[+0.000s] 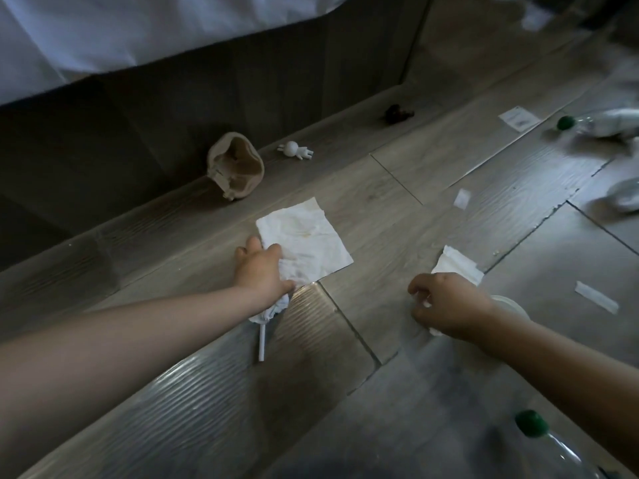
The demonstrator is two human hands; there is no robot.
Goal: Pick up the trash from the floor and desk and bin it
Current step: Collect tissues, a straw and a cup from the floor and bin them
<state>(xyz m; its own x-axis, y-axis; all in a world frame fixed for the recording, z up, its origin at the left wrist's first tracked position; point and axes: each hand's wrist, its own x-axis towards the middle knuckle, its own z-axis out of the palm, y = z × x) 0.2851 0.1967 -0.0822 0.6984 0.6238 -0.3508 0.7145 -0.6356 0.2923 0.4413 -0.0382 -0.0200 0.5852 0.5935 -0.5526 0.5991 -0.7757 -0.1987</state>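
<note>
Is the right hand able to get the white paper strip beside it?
Probably yes: the paper strip lies on bare floor near the right hand, nothing between, though that hand already grips a tissue.

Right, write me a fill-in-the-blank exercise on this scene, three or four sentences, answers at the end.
The left hand grips the flat napkin lying on the ____.
The right hand holds a crumpled tissue coloured ____.
The nearest bottle has a ____ cap.
The white figurine lies to the ____ of the beige pouch.
Missing words: floor; white; green; right.
</note>
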